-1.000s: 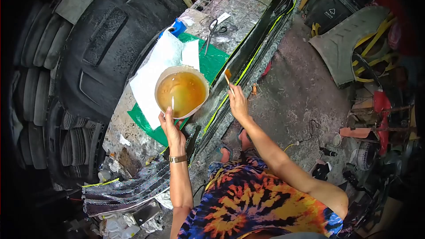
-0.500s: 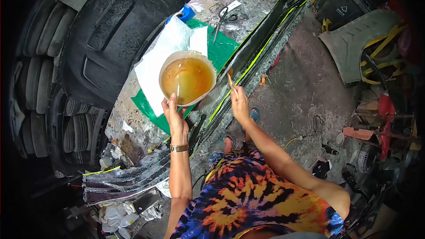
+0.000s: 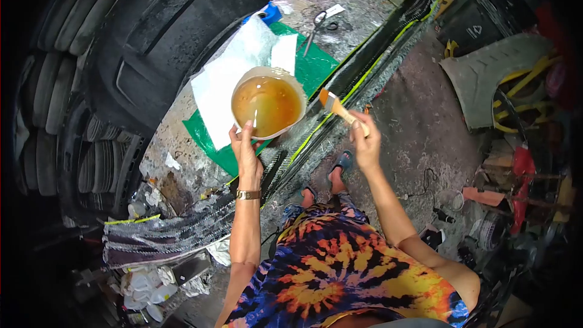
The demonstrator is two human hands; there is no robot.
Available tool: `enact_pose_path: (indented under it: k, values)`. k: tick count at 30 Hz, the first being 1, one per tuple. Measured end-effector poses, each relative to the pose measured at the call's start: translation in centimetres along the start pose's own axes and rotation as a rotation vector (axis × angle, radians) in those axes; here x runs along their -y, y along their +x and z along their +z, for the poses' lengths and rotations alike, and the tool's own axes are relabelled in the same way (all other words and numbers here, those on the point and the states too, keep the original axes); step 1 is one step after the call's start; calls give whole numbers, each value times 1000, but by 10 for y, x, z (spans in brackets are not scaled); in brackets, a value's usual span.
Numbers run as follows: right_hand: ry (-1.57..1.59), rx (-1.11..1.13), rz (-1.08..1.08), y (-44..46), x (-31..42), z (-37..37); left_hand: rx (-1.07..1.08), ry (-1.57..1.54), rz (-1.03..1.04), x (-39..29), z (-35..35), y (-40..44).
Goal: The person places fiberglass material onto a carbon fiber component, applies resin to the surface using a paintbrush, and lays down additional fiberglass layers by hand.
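My left hand [image 3: 247, 153] grips the near rim of a whitish tub [image 3: 297, 125], thumb over the edge. Amber liquid [image 3: 267, 106] lies in the tub. In my right hand [image 3: 367, 143] is a paintbrush [image 3: 346, 116] with a pale wooden handle, its orange-brown bristles pointing up and left, just right of the tub. Under the brush and tub runs a long black woven-fibre strip [image 3: 370, 64] with yellow-green edging. White cloth [image 3: 212, 88] and a green sheet [image 3: 209, 140] lie beneath and behind the tub.
Black scissors [image 3: 313, 31] and a blue object [image 3: 267, 12] lie farther back on the bench. A large black panel [image 3: 164, 42] and stacked tyres [image 3: 51, 97] fill the left. A grey fender [image 3: 486, 82] stands at right. A cable [image 3: 425, 182] lies on the floor.
My right hand has moved right and nearer to me, turning the paintbrush so its bristles show clearly. The tub in my left hand has shifted slightly right in view.
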State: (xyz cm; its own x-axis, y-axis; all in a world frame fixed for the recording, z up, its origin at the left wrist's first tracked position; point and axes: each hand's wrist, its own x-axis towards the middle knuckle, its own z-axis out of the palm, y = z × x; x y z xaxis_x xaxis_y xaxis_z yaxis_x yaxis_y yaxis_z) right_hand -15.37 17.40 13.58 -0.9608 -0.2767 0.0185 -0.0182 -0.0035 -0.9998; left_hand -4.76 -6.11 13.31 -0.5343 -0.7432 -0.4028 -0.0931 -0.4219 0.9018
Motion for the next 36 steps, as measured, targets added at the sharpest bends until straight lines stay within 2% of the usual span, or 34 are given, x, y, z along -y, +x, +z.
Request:
enact_pose_path:
  k: [1,5,7,8,10,11,12,14,20,23,24,26,28,32,36]
  values:
    - [-27,44,-78,11,12,1,-1,-16,0,1,1,0]
    - [-119,234,-169,51,26,29,16,-38,-4,1,13,-4]
    - [-499,314,-340,64,16,40,25,-36,11,3,17,-4]
    - [-449,280,-323,69,3,42,11,-27,13,4,21,-5]
    - [-283,238,-38,68,3,40,-4,-54,25,5,28,-5]
    - [-91,185,25,66,-5,38,-6,-60,23,6,28,-4]
    - [-94,185,24,63,-6,33,-4,-60,11,7,28,-3]
    - [291,17,157,54,-8,19,1,-59,1,8,27,0]
    - [458,-178,159,17,-35,-6,9,-62,4,8,16,5]
    - [263,-163,156,-2,-69,14,-50,-46,43,4,7,5]
    - [121,-138,220,-10,-83,23,-48,-33,42,3,3,5]
    - [-197,-53,42,-26,-115,46,-62,-18,55,1,-4,5]
    - [-347,68,-28,-48,-89,67,-71,5,49,-4,-9,3]
    - [-408,278,-51,-73,-85,75,-54,-10,36,-6,-17,1]
    - [-344,117,-101,-65,-67,49,-49,-62,34,-8,-20,0]
